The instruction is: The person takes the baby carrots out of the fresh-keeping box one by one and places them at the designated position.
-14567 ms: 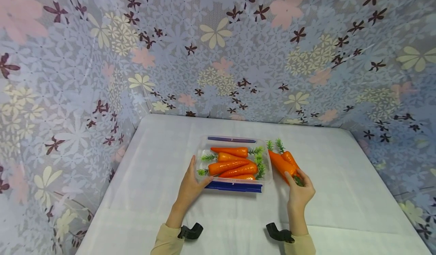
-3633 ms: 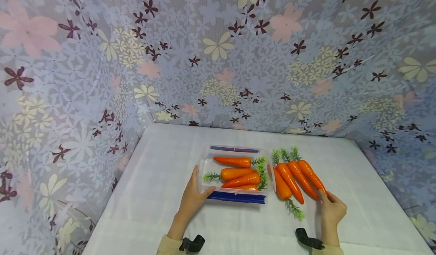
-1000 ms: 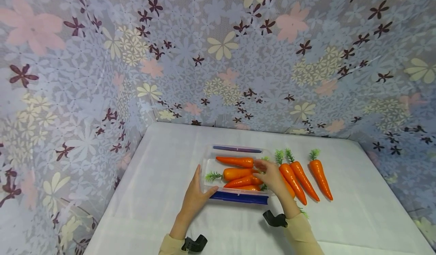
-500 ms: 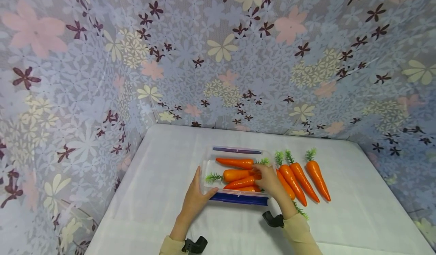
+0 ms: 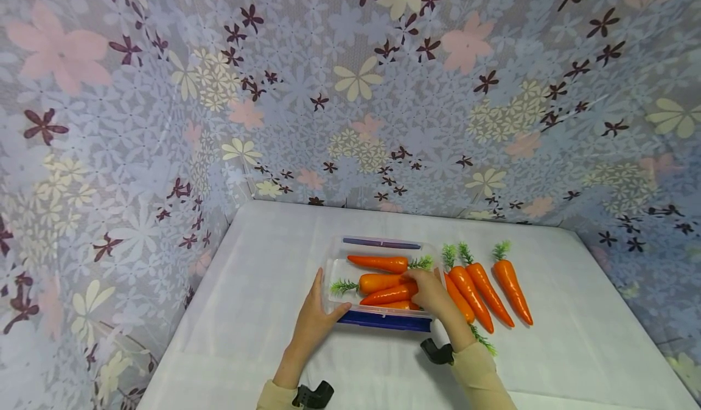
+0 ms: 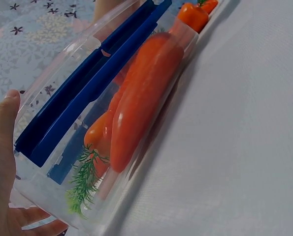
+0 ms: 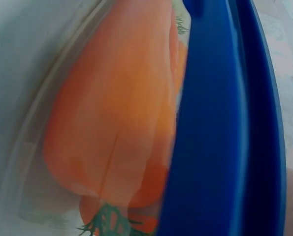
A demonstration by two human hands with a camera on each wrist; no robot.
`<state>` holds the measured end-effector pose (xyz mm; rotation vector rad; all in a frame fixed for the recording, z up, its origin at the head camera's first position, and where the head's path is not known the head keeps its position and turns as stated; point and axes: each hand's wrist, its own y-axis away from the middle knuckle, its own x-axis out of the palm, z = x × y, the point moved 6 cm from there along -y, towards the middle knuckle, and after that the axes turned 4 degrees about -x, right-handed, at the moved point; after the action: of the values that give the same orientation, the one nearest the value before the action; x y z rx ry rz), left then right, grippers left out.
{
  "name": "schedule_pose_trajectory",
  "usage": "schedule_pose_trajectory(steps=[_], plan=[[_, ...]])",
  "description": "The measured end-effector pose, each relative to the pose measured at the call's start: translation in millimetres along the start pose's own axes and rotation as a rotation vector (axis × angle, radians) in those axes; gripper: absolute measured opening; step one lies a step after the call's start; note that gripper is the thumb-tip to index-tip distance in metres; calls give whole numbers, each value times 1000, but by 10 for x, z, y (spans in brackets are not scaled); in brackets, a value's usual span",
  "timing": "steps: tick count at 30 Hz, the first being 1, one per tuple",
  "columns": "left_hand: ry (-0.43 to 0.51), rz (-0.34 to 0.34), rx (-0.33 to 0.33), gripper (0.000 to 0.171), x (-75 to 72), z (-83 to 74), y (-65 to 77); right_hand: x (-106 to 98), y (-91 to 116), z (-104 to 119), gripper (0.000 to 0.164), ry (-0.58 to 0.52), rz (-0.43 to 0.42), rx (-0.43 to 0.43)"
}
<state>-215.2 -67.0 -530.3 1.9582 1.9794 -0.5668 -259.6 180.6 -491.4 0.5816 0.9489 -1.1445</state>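
Observation:
A clear plastic box (image 5: 342,306) with blue clips stands on the white table. My left hand (image 5: 312,316) grips its left front corner, thumb at the front rim and fingers along the side. Inside lie toy-like carrots: one at the back (image 5: 378,263), an orange one (image 5: 375,283) with its leaves to the left, and a redder one (image 5: 386,295) in front. My right hand (image 5: 429,291) reaches over the box's right side, its fingers curled round the right end of the carrots in the middle. Its fingertips are partly hidden among them. The right wrist view shows a carrot (image 7: 112,108) through the wall.
Right of the box several carrots lie side by side, leaves mostly to the back; the outermost carrot (image 5: 512,291) lies a little apart. One carrot (image 5: 459,297) beside the box has its leaves toward the front. A floral cloth (image 5: 356,93) hangs behind the table.
Since 14.6 seconds ago, more carrots lie on the table at right and fewer in the box. My right hand has left the outermost carrot and reached into the box. The left stays put.

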Motion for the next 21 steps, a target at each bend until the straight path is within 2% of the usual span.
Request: schedule_pose_trajectory(steps=[7,14,21], plan=[[3,-4,7,100,0,1,5,0,14,15,47,67,0,1],[1,-13,10,99,-1,9,-4,15,2,11,41,80,7,-8],[-8,-13,12,99,0,9,-10,9,17,7,43,-60,-11,-64]])
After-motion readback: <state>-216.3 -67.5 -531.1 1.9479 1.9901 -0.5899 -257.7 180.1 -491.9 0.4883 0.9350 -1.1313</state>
